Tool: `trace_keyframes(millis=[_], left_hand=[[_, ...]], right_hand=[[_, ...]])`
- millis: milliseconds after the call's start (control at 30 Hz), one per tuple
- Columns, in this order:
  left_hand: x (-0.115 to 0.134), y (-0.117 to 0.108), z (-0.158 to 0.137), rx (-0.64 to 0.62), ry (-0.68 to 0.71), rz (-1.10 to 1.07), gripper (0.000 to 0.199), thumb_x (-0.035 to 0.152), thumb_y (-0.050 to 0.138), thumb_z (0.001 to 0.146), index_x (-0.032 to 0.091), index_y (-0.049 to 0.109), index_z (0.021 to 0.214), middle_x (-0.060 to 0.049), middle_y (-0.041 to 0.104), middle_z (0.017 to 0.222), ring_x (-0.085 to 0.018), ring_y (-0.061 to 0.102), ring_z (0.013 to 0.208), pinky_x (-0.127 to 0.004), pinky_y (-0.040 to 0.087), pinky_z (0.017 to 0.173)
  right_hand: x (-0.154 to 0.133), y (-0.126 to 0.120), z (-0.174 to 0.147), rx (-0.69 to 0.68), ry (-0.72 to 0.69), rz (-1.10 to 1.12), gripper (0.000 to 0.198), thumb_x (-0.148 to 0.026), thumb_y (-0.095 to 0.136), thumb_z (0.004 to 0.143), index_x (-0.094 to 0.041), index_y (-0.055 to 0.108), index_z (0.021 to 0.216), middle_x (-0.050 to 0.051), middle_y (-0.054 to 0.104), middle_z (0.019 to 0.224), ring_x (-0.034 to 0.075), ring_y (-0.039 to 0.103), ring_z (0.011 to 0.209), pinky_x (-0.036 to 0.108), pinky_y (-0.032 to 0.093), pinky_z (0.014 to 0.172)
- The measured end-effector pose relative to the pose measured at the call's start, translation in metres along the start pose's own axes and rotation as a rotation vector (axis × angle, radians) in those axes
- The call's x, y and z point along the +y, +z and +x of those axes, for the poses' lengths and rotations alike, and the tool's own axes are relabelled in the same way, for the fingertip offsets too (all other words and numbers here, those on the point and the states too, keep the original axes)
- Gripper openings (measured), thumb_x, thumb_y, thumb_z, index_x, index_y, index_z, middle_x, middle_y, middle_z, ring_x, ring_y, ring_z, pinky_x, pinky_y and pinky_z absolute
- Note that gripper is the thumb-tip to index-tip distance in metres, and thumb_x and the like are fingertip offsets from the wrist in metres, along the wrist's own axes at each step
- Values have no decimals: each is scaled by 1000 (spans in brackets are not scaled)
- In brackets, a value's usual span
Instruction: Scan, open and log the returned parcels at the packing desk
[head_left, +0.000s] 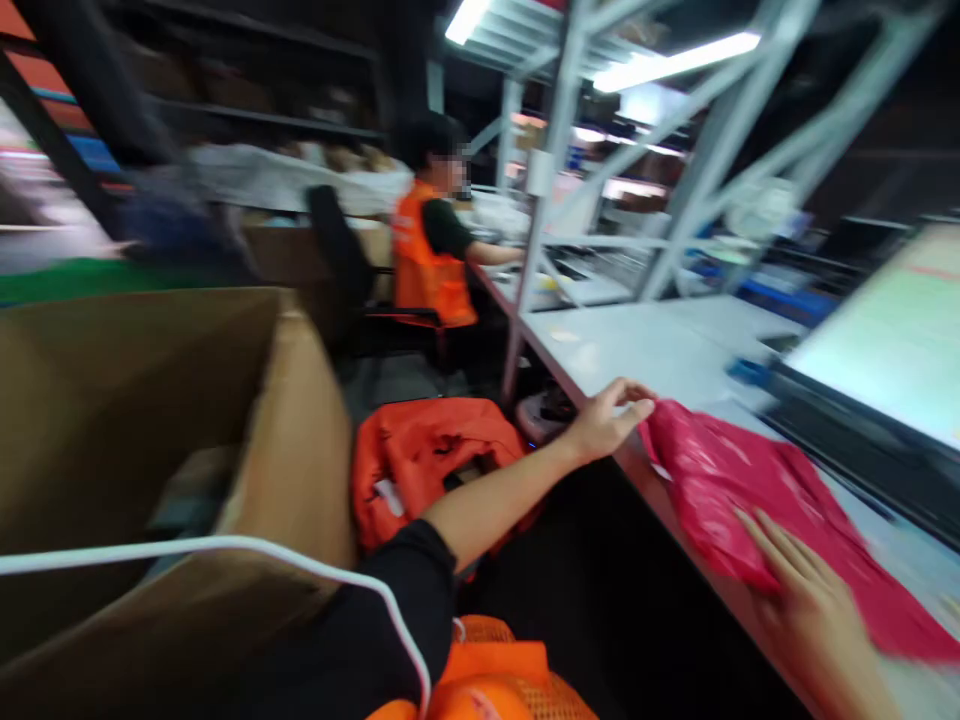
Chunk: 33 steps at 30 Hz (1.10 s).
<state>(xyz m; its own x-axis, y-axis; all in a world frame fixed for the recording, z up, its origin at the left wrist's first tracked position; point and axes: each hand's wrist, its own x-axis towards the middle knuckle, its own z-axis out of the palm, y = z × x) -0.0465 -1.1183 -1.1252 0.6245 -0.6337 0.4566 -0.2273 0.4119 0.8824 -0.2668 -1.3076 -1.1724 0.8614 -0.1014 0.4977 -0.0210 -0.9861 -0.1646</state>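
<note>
Well left of the L hand there's an open cardboard box, w/ an orange bundle betw. the two; that hand looks to pinch a corner of the pink bag, which lies just right of it along the table edge. R hand rests on the bag's near side, fingers stretched, not clenched; I'd say step = positioning the bag, & next move prob. calls for steadying its slick film w/ both hands.
</note>
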Motion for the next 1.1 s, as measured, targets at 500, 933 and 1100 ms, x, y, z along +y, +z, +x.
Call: trace_keyframes(millis=[500,933,1100], left_hand=[[-69,62,-51,-846,541,987,99,31,86,83,23,36,168,-10,25,176,-38,26,161,-56,19,133],[6,45,71,158,24,-56,48,60,80,87,12,75,93,-2,73,78,-16,63,70,-26,53,69],[-27,76,83,49,-260,-126,68,78,84,67,13,69,82,-4,70,73,-16,61,62,-26,50,59]], right_hand=[[-19,-51,-83,-216,376,-4,70,-32,58,100,-31,37,167,7,34,173,28,34,159,54,37,128],[-6,-140,-56,626,671,118,107,-61,71,93,-29,6,172,12,18,177,35,24,163,59,29,130],[19,-132,-55,476,936,665,89,-71,79,82,-23,49,151,15,66,143,37,69,123,51,58,104]])
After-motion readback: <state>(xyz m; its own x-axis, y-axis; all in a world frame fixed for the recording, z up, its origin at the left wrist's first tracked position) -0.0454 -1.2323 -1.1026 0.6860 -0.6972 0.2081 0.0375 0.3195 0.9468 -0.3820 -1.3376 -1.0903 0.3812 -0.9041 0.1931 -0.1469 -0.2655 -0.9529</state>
